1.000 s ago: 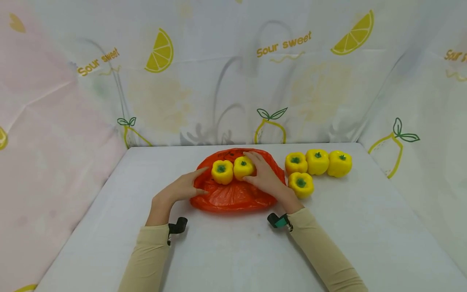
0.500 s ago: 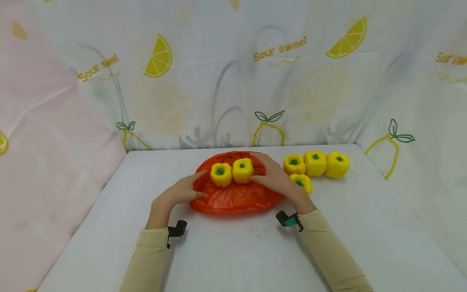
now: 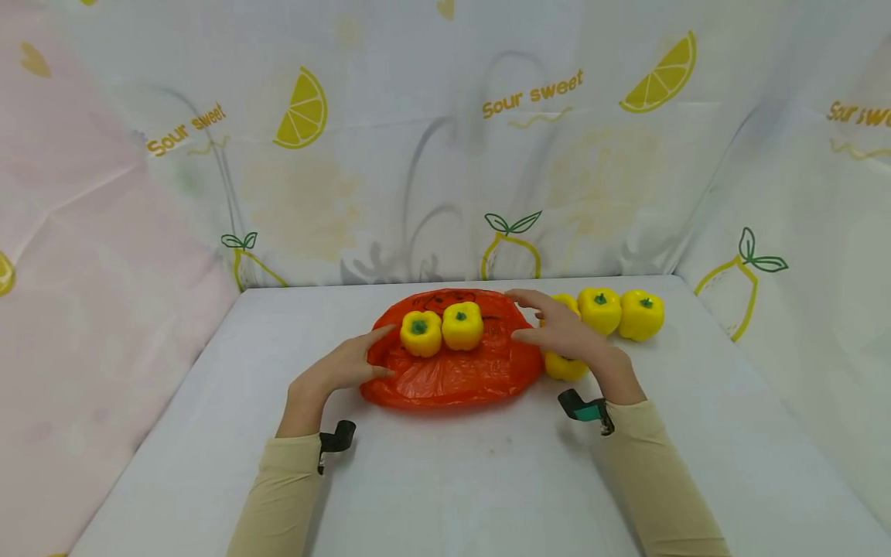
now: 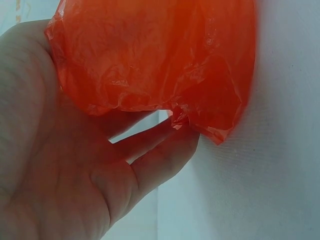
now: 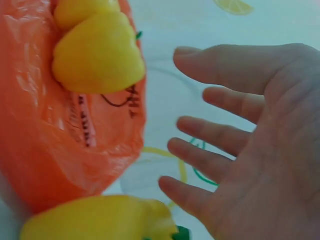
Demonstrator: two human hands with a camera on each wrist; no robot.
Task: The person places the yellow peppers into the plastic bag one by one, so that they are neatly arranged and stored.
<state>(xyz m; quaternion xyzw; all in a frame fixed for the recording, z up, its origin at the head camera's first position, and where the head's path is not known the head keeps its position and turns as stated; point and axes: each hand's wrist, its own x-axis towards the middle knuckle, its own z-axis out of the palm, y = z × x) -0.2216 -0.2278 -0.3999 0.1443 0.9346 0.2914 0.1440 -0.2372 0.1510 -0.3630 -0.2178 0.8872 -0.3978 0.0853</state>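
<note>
Head view. An orange bag lies flat at the table centre, with two yellow peppers side by side on its far half, stems up.

The left hand rests at the bag's 9 o'clock edge, fingers nearly straight and touching the plastic. In the left wrist view the fingers lie under the crumpled bag rim against the table; nothing is gripped.

The right hand is spread wide and holds nothing, at the bag's 3 o'clock side just past its rim. In the right wrist view the fingers are straight and splayed, apart from the bag and from the pepper on it.

Beneath the right hand lies a loose pepper, partly hidden, just beside the bag at 3 o'clock; the right wrist view shows it below the palm. A further pepper behind the fingers is mostly hidden. Two more peppers sit touching at the bag's 2 o'clock.

A lemon-print curtain encloses the table at 12, 9 and 3 o'clock.
</note>
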